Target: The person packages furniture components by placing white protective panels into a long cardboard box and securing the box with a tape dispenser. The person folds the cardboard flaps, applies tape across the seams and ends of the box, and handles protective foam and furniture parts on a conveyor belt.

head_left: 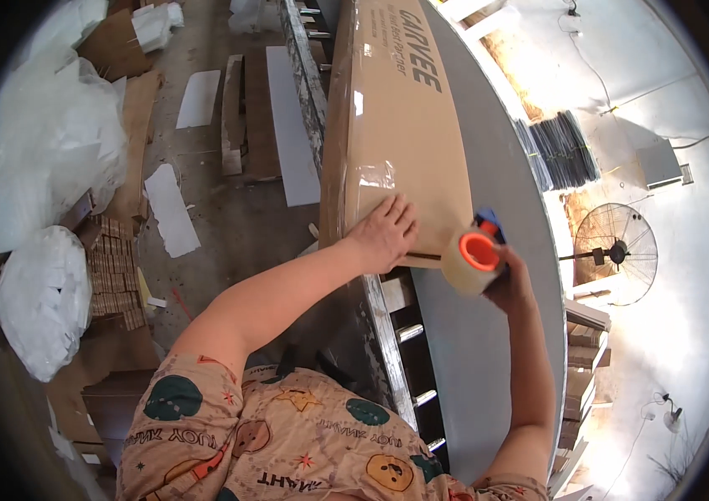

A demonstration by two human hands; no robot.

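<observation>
Grey tabletop [488,334], long cardboard box [404,142]

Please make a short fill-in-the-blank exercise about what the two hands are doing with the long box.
1. The left hand presses flat on the long ____ box.
2. The right hand holds a tape ____.
3. The tape roll has an ____ core.
4. A round ____ stands on the right, by the white wall.

Missing words: cardboard; dispenser; orange; fan

— How is the left hand [383,232] lying?
— It is lying flat, palm down, fingers pointing up and spread a little, with the forearm reaching in from the lower left.
— And the right hand [509,280]?
— It is curling closed in a grip, wrist bent, arm rising from the lower right.
</observation>
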